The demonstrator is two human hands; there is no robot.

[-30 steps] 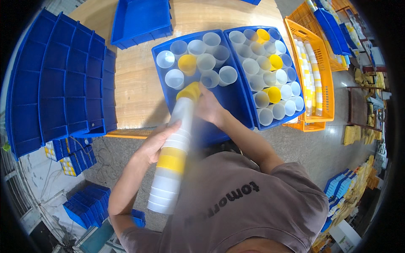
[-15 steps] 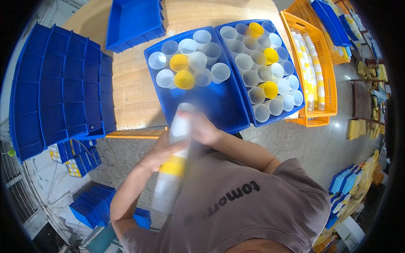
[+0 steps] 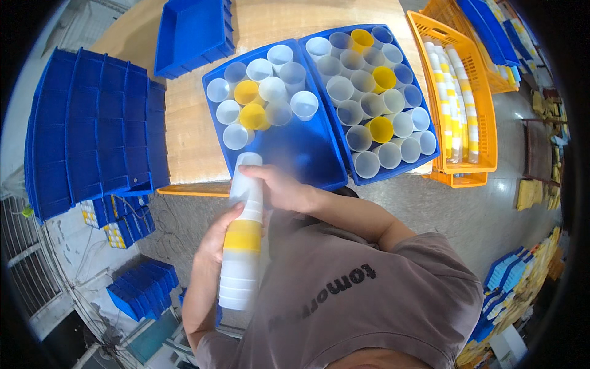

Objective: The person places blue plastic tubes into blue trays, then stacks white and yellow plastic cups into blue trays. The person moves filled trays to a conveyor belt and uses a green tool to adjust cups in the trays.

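Note:
A long stack of nested plastic cups (image 3: pixel 243 246), translucent white with a yellow band, is held upright against my chest. My left hand (image 3: pixel 219 234) grips the stack at its middle. My right hand (image 3: pixel 279 187) is closed on the top cup of the stack. Just beyond it lies a blue tray (image 3: pixel 301 157) on the wooden table, partly filled with upright white and yellow cups (image 3: pixel 261 98). A second blue tray (image 3: pixel 335 132) to its right is full of cups (image 3: pixel 378 98).
An orange crate (image 3: pixel 485 123) at the right holds lying cup stacks. Stacks of empty blue bins (image 3: pixel 92 129) stand at the left; another blue bin (image 3: pixel 193 31) sits at the table's far side. More blue bins (image 3: pixel 141 289) are on the floor.
The yellow cup that topped the stack now stands in the left tray. My right hand has come back to the stack's top, and the stack sits lower and nearer my chest.

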